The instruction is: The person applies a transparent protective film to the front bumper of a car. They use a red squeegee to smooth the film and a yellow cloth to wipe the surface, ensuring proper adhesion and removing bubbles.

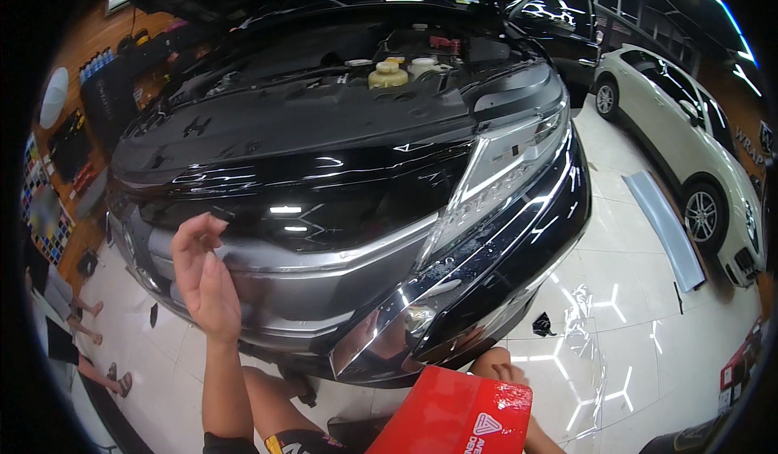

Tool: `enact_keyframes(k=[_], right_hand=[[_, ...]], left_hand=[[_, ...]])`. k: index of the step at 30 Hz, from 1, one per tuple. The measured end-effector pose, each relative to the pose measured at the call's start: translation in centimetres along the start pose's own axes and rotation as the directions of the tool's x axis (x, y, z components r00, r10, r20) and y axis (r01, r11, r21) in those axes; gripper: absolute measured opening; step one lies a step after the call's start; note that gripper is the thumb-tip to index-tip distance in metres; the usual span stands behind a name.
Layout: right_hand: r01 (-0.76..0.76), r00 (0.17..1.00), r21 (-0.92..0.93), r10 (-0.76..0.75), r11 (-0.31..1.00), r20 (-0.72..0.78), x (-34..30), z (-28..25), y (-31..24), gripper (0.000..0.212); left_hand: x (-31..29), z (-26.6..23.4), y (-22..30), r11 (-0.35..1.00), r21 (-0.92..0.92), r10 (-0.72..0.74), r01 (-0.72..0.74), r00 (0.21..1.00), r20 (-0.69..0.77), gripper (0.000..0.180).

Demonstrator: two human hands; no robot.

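My left hand (207,280) is raised in front of the black car's grille (275,292), fingers loosely curved and thumb apart, with nothing visible in it. Close to the camera, a flat red card-like sheet (454,409) with a white mark and wet-looking edge hides much of my right side. Behind its upper edge my right hand (510,373) shows only in part, near a bent knee; whether it holds anything is hidden. Water drops lie beside the headlight (506,174) and on the bumper corner (446,288).
The hood is up over the engine bay, where a yellowish reservoir (387,75) stands. A white car (656,89) is parked at right, with a long grey-blue panel (664,227) beside it. A black scrap (543,324) lies on the shiny tiles (616,316). Another person's legs (81,320) show at left.
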State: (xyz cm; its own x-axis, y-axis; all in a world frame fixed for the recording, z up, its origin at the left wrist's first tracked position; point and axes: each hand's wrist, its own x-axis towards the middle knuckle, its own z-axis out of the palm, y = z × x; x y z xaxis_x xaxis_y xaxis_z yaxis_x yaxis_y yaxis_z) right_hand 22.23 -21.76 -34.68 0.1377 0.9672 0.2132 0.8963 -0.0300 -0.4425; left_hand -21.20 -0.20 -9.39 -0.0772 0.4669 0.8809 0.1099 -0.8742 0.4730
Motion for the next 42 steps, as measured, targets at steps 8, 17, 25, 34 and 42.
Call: enact_keyframes(k=[8, 17, 25, 34, 42], right_hand=[[0.267, 0.947, 0.370, -0.172, 0.890, -0.272, 5.6, -12.7, -9.6, 0.082], [0.978, 0.098, -0.022, -0.551, 0.208, -0.829, 11.1, -21.3, -22.3, 0.029], [0.791, 0.605, 0.511, -0.561, 0.337, -0.566, 7.4, -21.8, -17.9, 0.026], [0.705, 0.708, 0.421, -0.603, 0.571, -0.368, 8.4, -23.1, -17.4, 0.027], [0.620, 0.404, -0.327, -0.647, 0.713, -0.646, 23.6, -21.3, -14.1, 0.031]], left_hand=[[5.0, 3.6, 6.8, 0.907, 0.394, 0.019, -0.150, 0.948, 0.318, 0.032], [15.8, 22.4, 4.9, 0.833, 0.428, -0.160, -0.351, 0.587, 0.794, 0.016], [16.1, 25.1, 5.3, 0.714, 0.573, -0.329, -0.404, 0.528, 0.783, 0.012], [17.2, 24.7, 4.6, 0.737, 0.498, -0.331, -0.457, 0.399, 0.855, 0.013], [18.3, 24.8, 3.6, 0.763, 0.458, -0.335, -0.456, 0.328, 0.883, 0.017]])
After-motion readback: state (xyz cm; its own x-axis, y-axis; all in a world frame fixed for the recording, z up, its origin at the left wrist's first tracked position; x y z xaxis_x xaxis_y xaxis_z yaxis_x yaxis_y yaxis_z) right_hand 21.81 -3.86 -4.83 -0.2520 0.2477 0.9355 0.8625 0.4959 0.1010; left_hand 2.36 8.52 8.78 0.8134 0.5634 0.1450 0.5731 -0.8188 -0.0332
